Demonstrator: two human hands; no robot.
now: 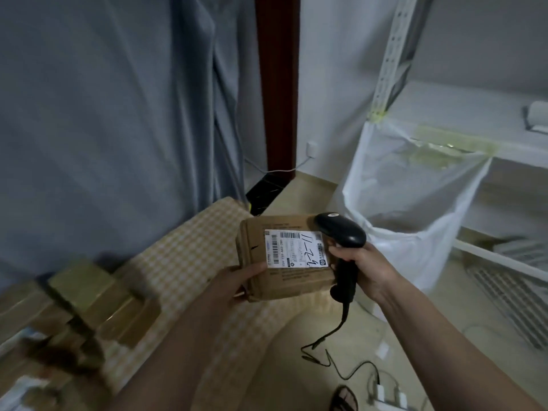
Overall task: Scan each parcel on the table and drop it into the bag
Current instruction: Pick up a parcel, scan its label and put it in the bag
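— So where's the parcel (289,258) rn?

— Held up off the bench (189,256), just past its right edge. Brown cardboard box, white shipping label (296,248) facing up w/ barcodes and handwritten black marker on it.

— Which hand's got it?

— Left hand (237,281), gripping the box's near-left corner; thumb lies on the top face by the label, other fingers are hidden under the box.

— And the right?

— Right hand (363,269) is wrapped tight around the handle of a black scanner (341,232). Scanner head sits over the label's right end, close above or touching, can't tell which. Its cable (332,336) hangs down toward the floor.

— Bag?

— White translucent bag (415,203), to the right beyond the parcel, mouth taped open w/ yellowish tape to a white shelf frame (391,54). Well apart from the box.

— Other parcels?

— More brown boxes (103,304) at the left on the bench's checked cloth, blurred. Grey curtain (103,129) behind, power strip (388,396) on the floor bottom right.
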